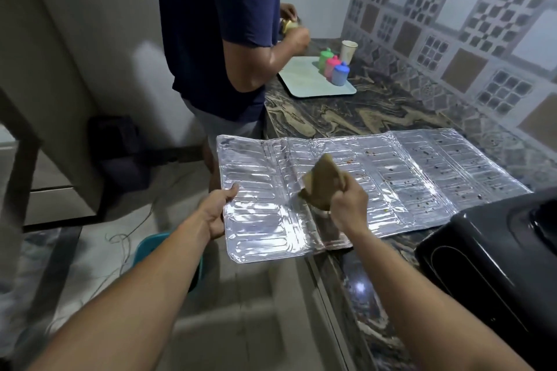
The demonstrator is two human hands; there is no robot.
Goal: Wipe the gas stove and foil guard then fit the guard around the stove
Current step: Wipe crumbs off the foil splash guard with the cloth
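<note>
Left hand point(215, 214) gripping overhanging left edge of foil guard point(265, 190), thumb on top. Guard thin, ribbed, shiny, laid flat across patterned counter point(346, 114), right panels speckled with crumbs. Right hand point(346, 208) clenched round crumpled brownish cloth point(322, 181) above guard. Black glossy stove point(488, 253) at right. Risk: unsupported foil creasing or tearing under hard wiping

The ribbed silver foil guard point(376, 178) lies flat across the marbled stone worktop point(361, 111), its left end overhanging the edge. The black gas stove point(494, 253) sits to its right, nearer the camera. Behind the guard, a pale rectangular tray point(304, 81) carries three small plastic lidded cups point(333, 68).
</note>
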